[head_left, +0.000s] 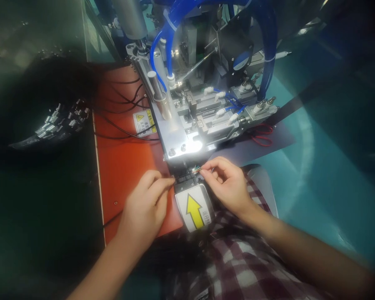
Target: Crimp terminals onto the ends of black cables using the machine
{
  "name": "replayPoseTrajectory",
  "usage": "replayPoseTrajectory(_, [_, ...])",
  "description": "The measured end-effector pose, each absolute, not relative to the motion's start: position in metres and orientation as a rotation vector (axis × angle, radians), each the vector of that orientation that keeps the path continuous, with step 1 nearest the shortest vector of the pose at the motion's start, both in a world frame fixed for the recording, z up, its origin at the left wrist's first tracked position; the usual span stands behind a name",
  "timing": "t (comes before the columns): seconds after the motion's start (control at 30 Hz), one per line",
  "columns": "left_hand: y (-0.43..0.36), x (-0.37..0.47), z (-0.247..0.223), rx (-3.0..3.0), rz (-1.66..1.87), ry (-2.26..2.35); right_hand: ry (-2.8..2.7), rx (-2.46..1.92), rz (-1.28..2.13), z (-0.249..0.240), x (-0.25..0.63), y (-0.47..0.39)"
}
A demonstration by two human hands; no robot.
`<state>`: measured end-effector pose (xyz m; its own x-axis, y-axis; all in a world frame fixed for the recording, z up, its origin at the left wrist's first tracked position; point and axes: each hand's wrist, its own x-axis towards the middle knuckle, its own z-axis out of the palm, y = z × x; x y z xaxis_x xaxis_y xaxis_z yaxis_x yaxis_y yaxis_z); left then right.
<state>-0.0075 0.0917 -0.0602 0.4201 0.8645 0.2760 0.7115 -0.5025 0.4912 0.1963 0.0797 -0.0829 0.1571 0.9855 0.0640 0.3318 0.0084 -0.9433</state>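
Observation:
My right hand (226, 183) pinches a small thin part (196, 169) with a greenish and metallic look, at the front of the machine (181, 137). Its fingertips are just right of a dark slotted fixture (186, 177). My left hand (148, 204) is at the left end of that fixture, thumb and index finger together; whatever lies between them is too small to make out. Below the fixture sits a white plate with a yellow arrow (194, 208).
Blue air hoses (268, 46) arch over the machine's cylinders. Black cables cross the orange base (125, 154), which bears a warning label (144, 123). Small metallic parts (62, 121) lie in a pile at the left. A red cord (264, 137) hangs at the right.

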Motion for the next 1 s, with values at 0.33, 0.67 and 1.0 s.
replayPoseTrajectory(0.33, [0.092, -0.008, -0.06, 2.386, 0.719, 1.352, -1.198, -1.494, 1.275, -0.084, 0.2, 0.09])
replayPoseTrajectory(0.67, [0.092, -0.008, -0.061, 2.37, 0.721, 1.357, -1.227, -1.59, 1.254, -0.077, 0.195, 0.089])
replayPoseTrajectory(1.0, [0.091, -0.009, -0.061, 2.364, 0.726, 1.36, -1.15, -1.611, 1.269, -0.074, 0.204, 0.089])
